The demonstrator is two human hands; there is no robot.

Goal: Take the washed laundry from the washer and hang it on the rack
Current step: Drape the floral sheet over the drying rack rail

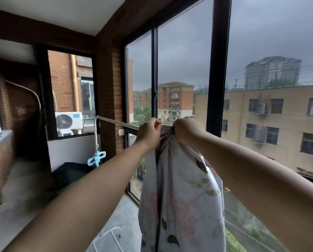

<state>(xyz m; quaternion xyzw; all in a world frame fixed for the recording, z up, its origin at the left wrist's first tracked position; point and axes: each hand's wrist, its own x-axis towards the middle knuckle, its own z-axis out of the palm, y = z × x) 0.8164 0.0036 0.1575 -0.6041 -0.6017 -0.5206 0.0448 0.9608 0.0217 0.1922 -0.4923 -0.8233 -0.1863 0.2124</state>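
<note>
**Hanging step: floral cloth gathered at the rail**

Left hand closed, pinching the top edge of the white floral-print cloth with dark leaves and pink blossoms. Right hand also closed, fist bunched on the same gathered top edge, just right of the left hand; the two hands are close together, nearly touching. Both arms reach up and forward.

The cloth hangs straight down from the grip in long folds, its lower part running out of the bottom of the view. The top edge sits right at the thin pale horizontal drying rail, which runs from the hands back to the far left along the dark-framed glazed window. Cannot tell whether the cloth is already draped over the rail or only held up against it.

Further left, a light-blue plastic clip hanger dangles from the rail's upright. Near, bottom centre, a white wire rack pokes into view. No washer visible.

Step, as judged: hanging one washed item, mid-placement. Next move likely calls for drawing the hands apart along the rail to spread the bunched edge flat so it hangs evenly and does not slide off.
</note>
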